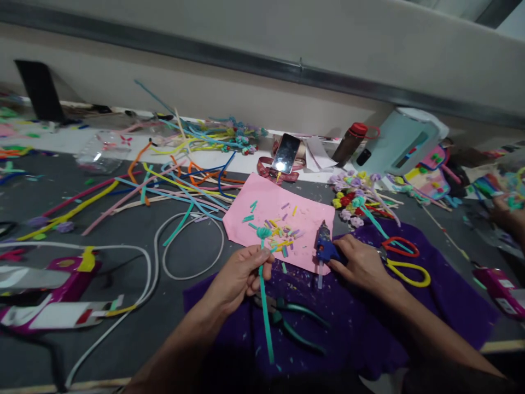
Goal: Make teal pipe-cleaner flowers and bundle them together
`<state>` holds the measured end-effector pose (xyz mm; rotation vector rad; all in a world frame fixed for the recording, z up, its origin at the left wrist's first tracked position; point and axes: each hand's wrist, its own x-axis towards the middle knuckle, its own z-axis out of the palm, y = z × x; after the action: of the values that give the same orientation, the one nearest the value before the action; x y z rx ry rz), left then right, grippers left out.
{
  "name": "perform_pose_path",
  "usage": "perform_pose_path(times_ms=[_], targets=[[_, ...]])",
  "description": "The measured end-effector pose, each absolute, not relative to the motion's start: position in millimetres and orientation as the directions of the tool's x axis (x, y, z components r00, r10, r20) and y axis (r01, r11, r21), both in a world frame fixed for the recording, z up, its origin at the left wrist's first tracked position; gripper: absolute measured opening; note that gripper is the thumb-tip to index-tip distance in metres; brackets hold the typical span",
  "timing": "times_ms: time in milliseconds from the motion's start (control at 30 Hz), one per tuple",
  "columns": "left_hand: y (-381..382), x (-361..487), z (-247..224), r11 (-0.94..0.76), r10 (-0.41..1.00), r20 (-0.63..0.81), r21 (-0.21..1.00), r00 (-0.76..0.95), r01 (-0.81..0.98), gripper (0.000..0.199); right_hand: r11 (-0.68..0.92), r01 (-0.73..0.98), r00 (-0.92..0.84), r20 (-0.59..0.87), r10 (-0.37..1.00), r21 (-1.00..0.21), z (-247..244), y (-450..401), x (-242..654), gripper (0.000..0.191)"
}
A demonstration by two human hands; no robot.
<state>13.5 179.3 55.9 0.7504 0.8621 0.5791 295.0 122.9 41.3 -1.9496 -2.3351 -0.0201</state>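
Teal stem (266, 317) is pinched by left hand (240, 278), glue gun (325, 248) by right hand (363, 262), white label (507, 283) unreadable.

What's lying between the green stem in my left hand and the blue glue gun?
In the head view, small coloured cut pieces lie scattered on the pink sheet between the green stem and the glue gun.

Head camera, single unit. From my remote post, I am looking out from the wearer's head, facing forward and down. Left hand (241, 273) and right hand (363, 260) are showing near, below centre; bench (135, 229) is spreading widely beyond; wall (246, 30) is filling the top, rail (197, 51) slanting down rightward.
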Motion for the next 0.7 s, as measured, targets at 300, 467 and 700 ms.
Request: perform_pose_path(times_ms=[300,467,700], targets=[[176.2,14.4,55.6,0.636,0.661,-0.447,0.76,0.602,-0.135,0.025,0.487,0.6,-0.436,0.251,0.864,-0.634,88.4,144.8,238.2,0.016],[176.3,12.0,52.0,0.606,0.672,-0.414,0.784,0.614,-0.135,0.025,0.5,0.494,-0.478,0.258,0.84,-0.712,88.3,163.1,201.5,0.013],[175.7,9.1,56.0,0.655,0.624,-0.422,0.741,0.658,-0.147,0.024,0.597,0.473,-0.534,0.329,0.779,-0.648,86.6,167.2,196.8,0.01]])
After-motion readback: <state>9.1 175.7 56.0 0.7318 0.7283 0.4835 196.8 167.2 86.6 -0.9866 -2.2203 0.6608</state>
